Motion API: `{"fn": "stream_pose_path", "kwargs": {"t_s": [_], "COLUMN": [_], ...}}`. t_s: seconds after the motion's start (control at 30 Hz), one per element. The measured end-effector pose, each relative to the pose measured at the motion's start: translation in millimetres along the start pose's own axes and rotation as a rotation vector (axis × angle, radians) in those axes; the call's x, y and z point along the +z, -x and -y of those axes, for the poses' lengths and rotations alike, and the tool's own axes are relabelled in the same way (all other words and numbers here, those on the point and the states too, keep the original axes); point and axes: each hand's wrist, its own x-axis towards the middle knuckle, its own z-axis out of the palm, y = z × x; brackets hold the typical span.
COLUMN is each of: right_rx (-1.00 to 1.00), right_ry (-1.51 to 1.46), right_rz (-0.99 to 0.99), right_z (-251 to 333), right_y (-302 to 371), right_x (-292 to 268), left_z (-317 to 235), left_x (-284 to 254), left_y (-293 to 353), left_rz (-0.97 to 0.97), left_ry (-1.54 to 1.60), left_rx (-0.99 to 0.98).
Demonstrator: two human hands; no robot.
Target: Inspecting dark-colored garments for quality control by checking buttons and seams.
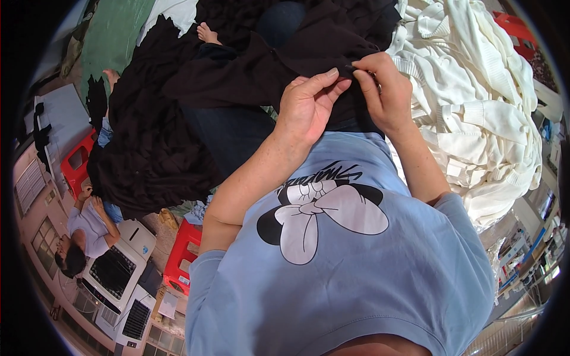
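Pinching dark cloth (237, 82) over the lap (225, 133), the right hand (387, 92) works beside the left hand (304, 110) (whose grip I can't tell); handling looks unfinished, how much remains unclear, with white clothes (469, 118) heaped alongside

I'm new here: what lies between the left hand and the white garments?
The head view shows the right hand and some dark cloth between the left hand and the white garments.

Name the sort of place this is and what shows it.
Probably a garment workshop: a big heap of white knitwear with ribbed edges on the right, a large heap of dark fabric on the left, and dark cloth spread over the person's lap.
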Motion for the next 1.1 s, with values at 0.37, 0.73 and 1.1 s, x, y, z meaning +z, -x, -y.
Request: {"fn": "stream_pose_path", "kwargs": {"t_s": [0.37, 0.73, 1.1], "right_rx": [-0.010, -0.063, -0.032], "right_ry": [0.055, 0.219, 0.201], "right_rz": [0.047, -0.065, -0.070], "right_z": [7.2, 13.3, 13.8], "right_y": [-3.3, -0.2, 2.4], "right_x": [-1.0, 2.3, 2.1], "left_z": [0.1, 1.2, 3.3], "left_x": [1.2, -0.1, 2.6], "left_y": [-0.3, -0.2, 0.5], "left_rz": [-0.014, 0.037, -0.017], "left_ry": [-0.026, -0.017, -0.021], "left_rx": [0.007, -0.020, 0.010]}}
